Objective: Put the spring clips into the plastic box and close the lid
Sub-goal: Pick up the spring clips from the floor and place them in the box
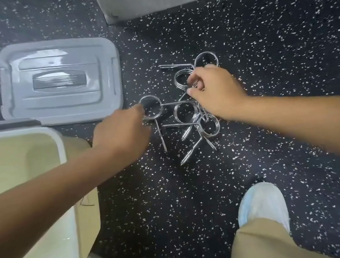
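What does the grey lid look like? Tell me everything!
The lid is grey plastic, a rectangle with rounded corners, a raised rim and a darker recessed handle in the middle. It is off the box, lying flat on the speckled floor just beyond it. Neither hand touches it.

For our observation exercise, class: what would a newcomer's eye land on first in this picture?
The tangle of shiny metal spring clips on the dark speckled floor at centre, with the left hand and right hand both reaching into it. Next, the grey lid lying off to the upper left, beside the open cream plastic box at the left edge.
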A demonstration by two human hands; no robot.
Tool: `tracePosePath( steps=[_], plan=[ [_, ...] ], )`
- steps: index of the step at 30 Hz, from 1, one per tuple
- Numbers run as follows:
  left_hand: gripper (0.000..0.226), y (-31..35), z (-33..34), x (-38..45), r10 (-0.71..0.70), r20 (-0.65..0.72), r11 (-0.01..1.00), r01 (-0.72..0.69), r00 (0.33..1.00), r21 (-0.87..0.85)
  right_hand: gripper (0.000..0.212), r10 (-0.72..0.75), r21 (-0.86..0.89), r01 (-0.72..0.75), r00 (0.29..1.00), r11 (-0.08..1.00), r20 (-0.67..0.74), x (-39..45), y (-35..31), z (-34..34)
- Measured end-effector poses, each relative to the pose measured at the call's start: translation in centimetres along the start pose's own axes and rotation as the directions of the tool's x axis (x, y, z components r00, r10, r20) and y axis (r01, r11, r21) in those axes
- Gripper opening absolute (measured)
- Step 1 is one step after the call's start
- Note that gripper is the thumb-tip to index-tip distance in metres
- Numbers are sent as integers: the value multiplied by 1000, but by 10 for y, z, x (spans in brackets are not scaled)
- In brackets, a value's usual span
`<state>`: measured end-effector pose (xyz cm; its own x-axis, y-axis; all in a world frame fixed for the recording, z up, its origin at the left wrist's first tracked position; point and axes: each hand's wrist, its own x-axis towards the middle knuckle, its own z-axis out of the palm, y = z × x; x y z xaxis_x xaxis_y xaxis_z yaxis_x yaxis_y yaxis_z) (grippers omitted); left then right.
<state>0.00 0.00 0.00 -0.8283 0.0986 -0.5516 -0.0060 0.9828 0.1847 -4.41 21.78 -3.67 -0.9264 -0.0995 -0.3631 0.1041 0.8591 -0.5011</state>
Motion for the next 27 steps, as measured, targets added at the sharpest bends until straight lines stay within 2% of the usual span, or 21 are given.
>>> tracePosePath(
  steps=[4,8,13,16,19,23,27],
  plan=[
    [34,-2,15,17,90,-13,985,-87,996,152,17,-64,-169,69,997,983,36,12,0,9],
    [27,-1,30,32,164,-14,958,-156,986,241,13,-90,-227,93,996,969,24,19,4,13],
    [19,5,27,46,287,-19,885,-258,958,387,18,-101,-192,122,988,974,116,24,6,5],
    [9,7,22,51,324,24,834,-298,946,464,19,-118,-227,155,979,961,168,26,6,1],
    [13,7,22,54,380,94,781,-374,920,500,20,-124,-235,176,967,956,221,24,6,-6],
    [14,-2,17,51,381,86,780,-370,920,505,18,-131,-161,180,953,970,275,18,5,-21],
    [13,-6,-1,38,328,66,817,-319,942,480,13,-134,-102,165,958,981,254,10,0,-33]
  ],
)
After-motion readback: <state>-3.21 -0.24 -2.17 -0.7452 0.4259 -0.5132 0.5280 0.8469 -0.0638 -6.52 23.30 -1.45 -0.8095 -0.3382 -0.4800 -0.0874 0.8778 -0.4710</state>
